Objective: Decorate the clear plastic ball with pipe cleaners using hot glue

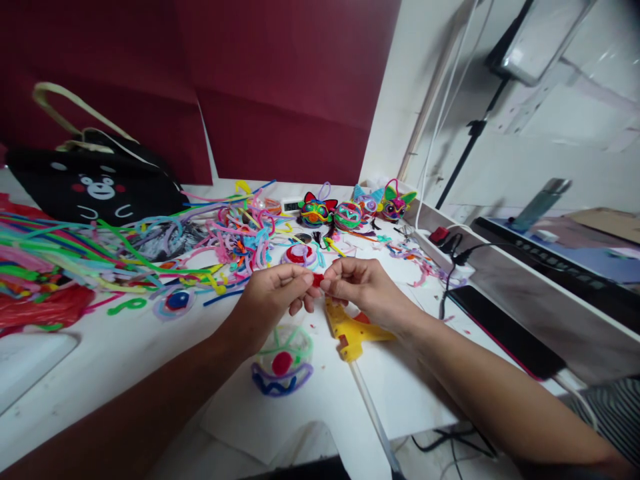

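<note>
My left hand (pixel 280 290) and my right hand (pixel 357 283) meet above the white table (pixel 125 353), fingertips pinched together on a small red piece (pixel 318 279). Just below the hands lies a yellow glue gun (pixel 350 330) with a glue stick (pixel 373 417) running toward the table's front edge. Beneath my left wrist sits a clear ball (pixel 283 362) wrapped in green and blue pipe cleaner with a red spot. Behind the hands lies another ball with red and white trim (pixel 299 255).
Loose pipe cleaners (pixel 100 250) in many colours cover the left and middle of the table. Three finished colourful animal-face balls (pixel 350 210) stand at the back. A black bear-face bag (pixel 95 183) sits far left. A black phone (pixel 505 330), cables and a power strip lie to the right.
</note>
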{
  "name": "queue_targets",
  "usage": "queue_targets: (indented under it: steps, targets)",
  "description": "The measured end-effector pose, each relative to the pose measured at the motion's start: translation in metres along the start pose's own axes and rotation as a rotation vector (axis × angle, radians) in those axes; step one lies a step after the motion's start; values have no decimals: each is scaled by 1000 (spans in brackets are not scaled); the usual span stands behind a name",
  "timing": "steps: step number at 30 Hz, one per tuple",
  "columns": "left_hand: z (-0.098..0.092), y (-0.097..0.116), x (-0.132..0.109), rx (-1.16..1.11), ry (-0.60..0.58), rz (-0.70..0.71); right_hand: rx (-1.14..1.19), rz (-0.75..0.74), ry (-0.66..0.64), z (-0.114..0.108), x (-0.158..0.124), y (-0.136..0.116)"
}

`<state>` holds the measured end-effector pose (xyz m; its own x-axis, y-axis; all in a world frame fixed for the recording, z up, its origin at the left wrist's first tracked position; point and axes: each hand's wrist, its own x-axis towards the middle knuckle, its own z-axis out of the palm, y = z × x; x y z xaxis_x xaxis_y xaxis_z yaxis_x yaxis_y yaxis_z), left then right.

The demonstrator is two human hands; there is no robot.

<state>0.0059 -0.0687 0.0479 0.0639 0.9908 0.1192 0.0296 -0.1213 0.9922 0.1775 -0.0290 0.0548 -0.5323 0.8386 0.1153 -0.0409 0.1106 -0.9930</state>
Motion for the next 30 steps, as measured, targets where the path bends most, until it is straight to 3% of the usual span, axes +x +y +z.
queue_targets:
  steps: [7,13,24,30]
  targets:
    - [-3,-2,2,-70,-56,-1,119,135,-67,-7,3,2]
    - [-8,-1,1,104,-158,132,161,160,-107,-10,3,2]
    - [-5,-3,2,81,-60,170,178,175,-93,-7,3,-1]
    - [-3,-4,-2,119,-99,204,165,175,-69,-6,1,-1]
